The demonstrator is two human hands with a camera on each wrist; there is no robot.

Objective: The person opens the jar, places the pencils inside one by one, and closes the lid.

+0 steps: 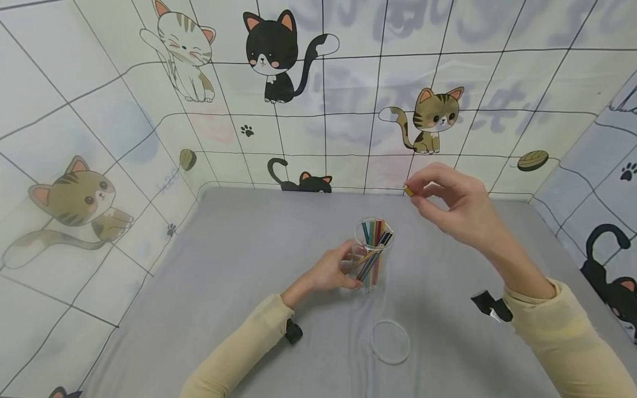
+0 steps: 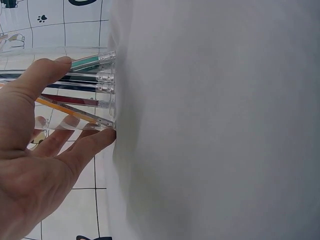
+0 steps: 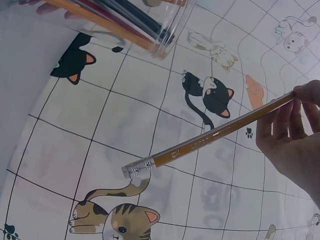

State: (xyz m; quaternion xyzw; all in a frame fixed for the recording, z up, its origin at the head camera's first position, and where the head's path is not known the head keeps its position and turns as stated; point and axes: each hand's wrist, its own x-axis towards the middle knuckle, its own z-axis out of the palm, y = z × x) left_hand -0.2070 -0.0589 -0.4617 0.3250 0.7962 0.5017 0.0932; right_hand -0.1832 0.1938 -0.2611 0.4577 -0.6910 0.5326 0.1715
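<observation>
My left hand (image 1: 330, 271) grips a clear round jar (image 1: 391, 240) standing on the grey-covered table. Several coloured pencils (image 1: 373, 235) lean inside it, and the left wrist view shows their silver-capped ends (image 2: 106, 77) down at the jar's base. Thumb and fingers wrap around the jar's wall in that view. Raised above the table to the right of the jar, my right hand (image 1: 455, 204) pinches a yellow pencil (image 3: 215, 134) near one end. Its silver-capped end (image 3: 139, 168) points away from the hand. The head view shows only a short bit of it.
A clear ring-shaped piece, perhaps a lid (image 1: 409, 344), lies on the grey table cover (image 1: 249, 237) in front of the jar. Behind and at both sides rise cloth walls (image 1: 348, 132) printed with cats and grid lines. Black devices (image 1: 491, 305) sit at both wrists.
</observation>
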